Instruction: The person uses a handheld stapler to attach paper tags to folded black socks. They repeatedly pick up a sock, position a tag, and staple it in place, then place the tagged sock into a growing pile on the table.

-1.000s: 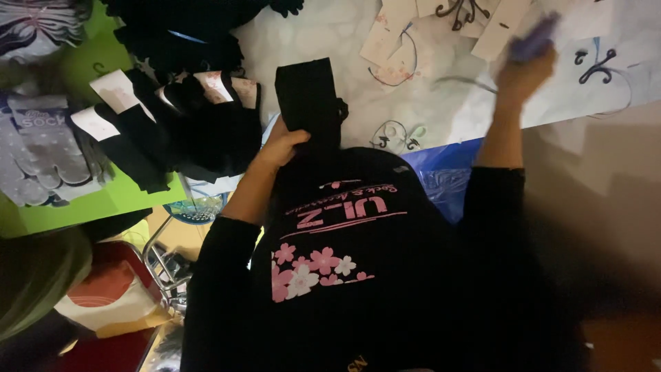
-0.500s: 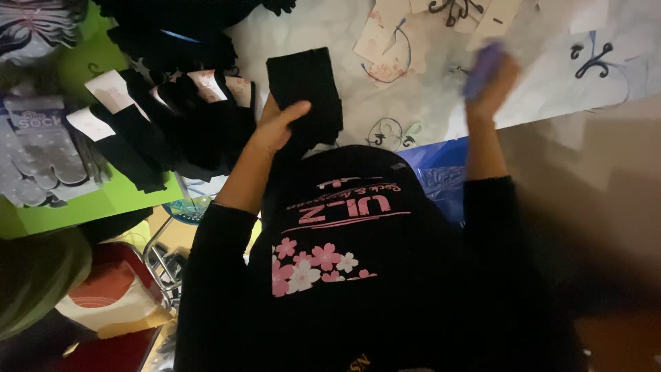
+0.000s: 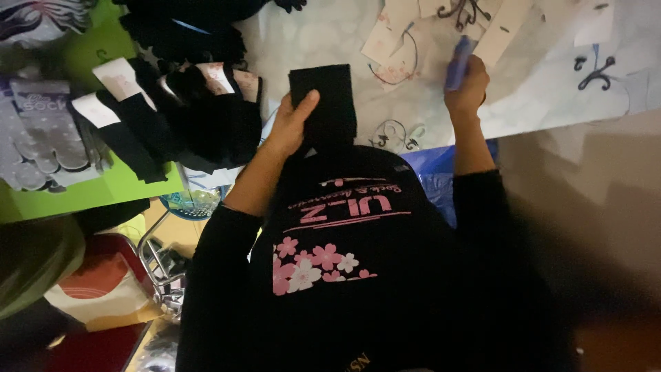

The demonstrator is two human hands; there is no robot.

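My left hand grips a folded black sock by its left edge, holding it just above the white patterned table cover. My right hand is raised over the table further right, closed around a small blue tool that is blurred. Pale paper label cards lie on the cover between and beyond the hands. My black top with pink flowers fills the lower middle of the view.
A row of black socks with paper bands lies to the left, partly on a green sheet. Grey patterned toe socks sit at the far left. A blue bag hangs at the table edge. Red and white objects stand below left.
My right hand with the blue tool has come down and to the left, nearer the label cards. My left hand has lifted the black sock slightly and shifted its grip up.
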